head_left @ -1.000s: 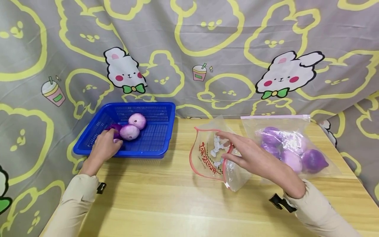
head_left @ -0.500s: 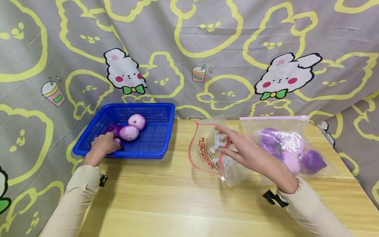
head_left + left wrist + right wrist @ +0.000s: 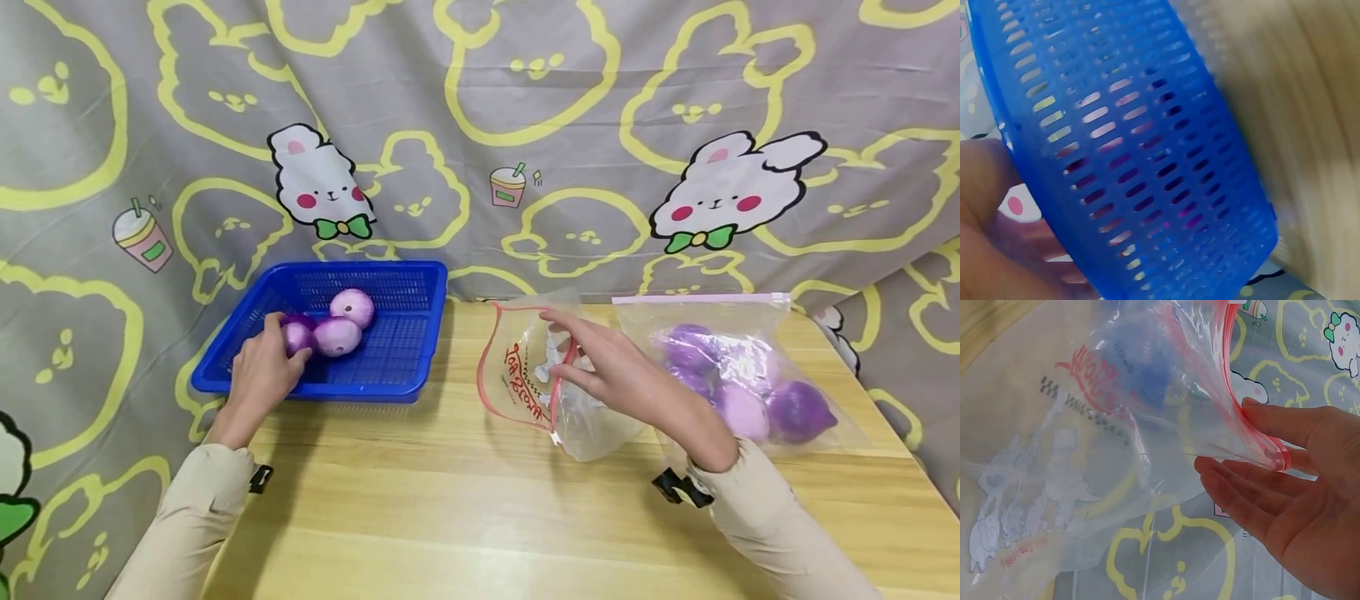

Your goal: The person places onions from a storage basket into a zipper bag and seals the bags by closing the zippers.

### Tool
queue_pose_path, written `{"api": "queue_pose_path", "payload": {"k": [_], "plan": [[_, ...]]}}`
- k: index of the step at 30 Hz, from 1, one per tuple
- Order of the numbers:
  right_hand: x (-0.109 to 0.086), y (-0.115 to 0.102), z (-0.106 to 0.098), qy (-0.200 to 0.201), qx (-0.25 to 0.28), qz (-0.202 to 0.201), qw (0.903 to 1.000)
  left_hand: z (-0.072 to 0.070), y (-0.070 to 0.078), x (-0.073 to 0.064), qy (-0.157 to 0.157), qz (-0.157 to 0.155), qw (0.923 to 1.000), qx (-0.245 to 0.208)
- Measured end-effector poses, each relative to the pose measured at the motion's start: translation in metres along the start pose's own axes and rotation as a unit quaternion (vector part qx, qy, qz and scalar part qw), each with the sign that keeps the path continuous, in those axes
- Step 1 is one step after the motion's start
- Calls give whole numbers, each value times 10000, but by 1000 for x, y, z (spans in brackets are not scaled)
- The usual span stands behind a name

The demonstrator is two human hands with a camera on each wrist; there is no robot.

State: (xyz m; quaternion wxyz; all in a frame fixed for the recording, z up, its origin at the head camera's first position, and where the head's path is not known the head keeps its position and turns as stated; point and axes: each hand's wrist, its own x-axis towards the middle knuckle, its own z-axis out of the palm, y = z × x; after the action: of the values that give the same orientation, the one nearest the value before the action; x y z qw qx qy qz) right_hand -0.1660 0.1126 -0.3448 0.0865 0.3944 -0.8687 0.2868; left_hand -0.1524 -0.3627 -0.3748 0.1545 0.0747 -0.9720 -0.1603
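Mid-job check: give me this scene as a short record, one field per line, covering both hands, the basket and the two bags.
Left hand: grips purple onion
Right hand: holds red-rimmed bag at its rim
Blue basket: left of both bags; pale onions beside the gripped one
Red-rimmed bag: mouth open
Pink-edged bag: on the table, bagged onions inside
Backdrop: grey patterned cloth

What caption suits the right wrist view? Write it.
Right hand on the red rim of a clear, printed zip bag.
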Motion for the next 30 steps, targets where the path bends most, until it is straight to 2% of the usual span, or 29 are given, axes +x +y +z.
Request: {"api": "queue_pose_path", "payload": {"k": [3, 6, 18, 27, 30], "plan": [[1, 0, 0, -58, -21, 65, 10000, 2, 1, -3, 498, 21, 9984, -280], [3, 0, 1, -90, -25, 95, 9999, 4, 0, -5, 765, 104, 9961, -434], [7, 1, 3, -117, -21, -10, 9999, 8, 1, -17, 1376, 746, 9840, -849], [9, 0, 2, -151, 51, 14, 9999, 10, 11, -22, 1567, 1086, 9770, -953], [10, 1, 3, -129, 79, -36, 9999, 10, 16, -23, 1683, 1236, 9725, -1032]]}}
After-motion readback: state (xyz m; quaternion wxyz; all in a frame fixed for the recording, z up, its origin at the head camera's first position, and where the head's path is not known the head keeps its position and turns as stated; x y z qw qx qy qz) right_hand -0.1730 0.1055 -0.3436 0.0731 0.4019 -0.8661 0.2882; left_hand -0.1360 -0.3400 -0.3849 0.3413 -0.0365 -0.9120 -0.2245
